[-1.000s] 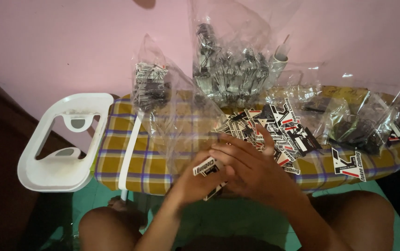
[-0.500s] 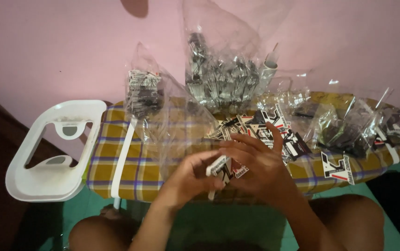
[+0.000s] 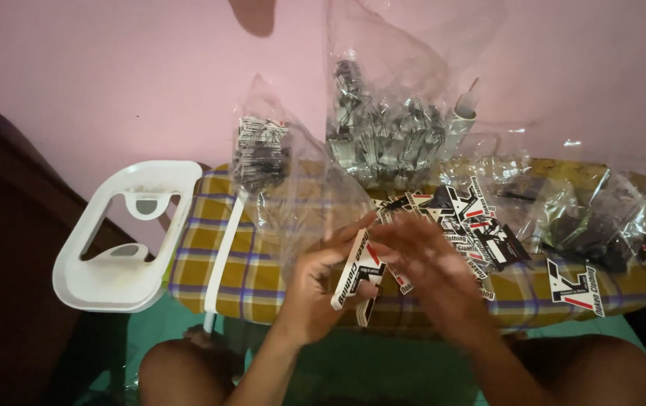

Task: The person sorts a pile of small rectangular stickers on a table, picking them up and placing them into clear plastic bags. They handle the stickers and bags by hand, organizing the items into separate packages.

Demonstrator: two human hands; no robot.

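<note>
Since half a second ago the small stack of black, white and red printed card tags [image 3: 354,277] has tipped more upright, above the yellow plaid ironing board [image 3: 210,256]. Left hand [image 3: 315,289] pinches it; right hand [image 3: 432,274] hovers blurred just beside, fingers spread, holding nothing visible.

- Ironing board cover [image 3: 210,259]: woven checked cloth, matt.
- Bags [image 3: 383,98] on the cover: clear glossy plastic film.
- Iron rest [image 3: 105,278] at the cover's end: smooth white plastic.
- Tags [image 3: 357,271]: printed card.

Tags [image 3: 481,225] on ironing board [image 3: 210,263], bags [image 3: 383,128] behind, iron rest [image 3: 124,233] left
</note>
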